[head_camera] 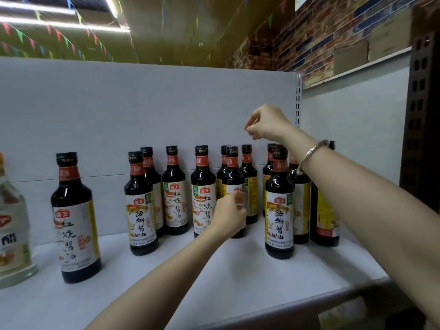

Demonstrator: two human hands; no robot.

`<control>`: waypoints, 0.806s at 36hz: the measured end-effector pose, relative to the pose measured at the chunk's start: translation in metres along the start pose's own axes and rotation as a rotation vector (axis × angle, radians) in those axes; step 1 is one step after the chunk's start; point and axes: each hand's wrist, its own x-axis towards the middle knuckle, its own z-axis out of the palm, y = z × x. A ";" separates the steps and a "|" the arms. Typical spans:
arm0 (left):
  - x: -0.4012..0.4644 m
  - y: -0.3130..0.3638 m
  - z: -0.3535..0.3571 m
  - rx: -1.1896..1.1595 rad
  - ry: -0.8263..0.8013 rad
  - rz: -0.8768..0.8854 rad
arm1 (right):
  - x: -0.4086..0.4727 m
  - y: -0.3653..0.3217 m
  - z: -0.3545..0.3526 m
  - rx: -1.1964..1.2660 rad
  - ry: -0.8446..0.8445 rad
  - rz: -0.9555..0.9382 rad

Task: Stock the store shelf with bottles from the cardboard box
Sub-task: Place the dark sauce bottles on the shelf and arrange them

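Several dark soy sauce bottles with white and yellow labels stand on the white shelf. My left hand grips the body of one bottle in the middle group, which stands on the shelf. My right hand hovers above the bottle caps near the back panel, fingers loosely curled and holding nothing. Below my right forearm stands a front bottle, with more bottles behind it. A lone bottle stands further left. The cardboard box is out of view.
A clear vinegar bottle stands at the far left edge. The white back panel and a slotted upright bound the shelf. Cardboard boxes sit on a high ledge by the brick wall. A dark rack stands at right.
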 end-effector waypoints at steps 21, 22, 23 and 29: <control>0.058 0.000 0.044 0.170 -0.326 -0.270 | 0.096 0.038 0.032 -0.466 -0.585 0.123; 0.057 0.001 0.044 0.169 -0.334 -0.265 | 0.097 0.038 0.034 -0.469 -0.610 0.140; 0.058 -0.001 0.044 0.149 -0.329 -0.256 | 0.099 0.038 0.035 -0.471 -0.642 0.161; 0.063 0.001 0.047 -0.091 -0.226 -0.203 | 0.112 0.044 0.034 -0.522 -0.753 0.205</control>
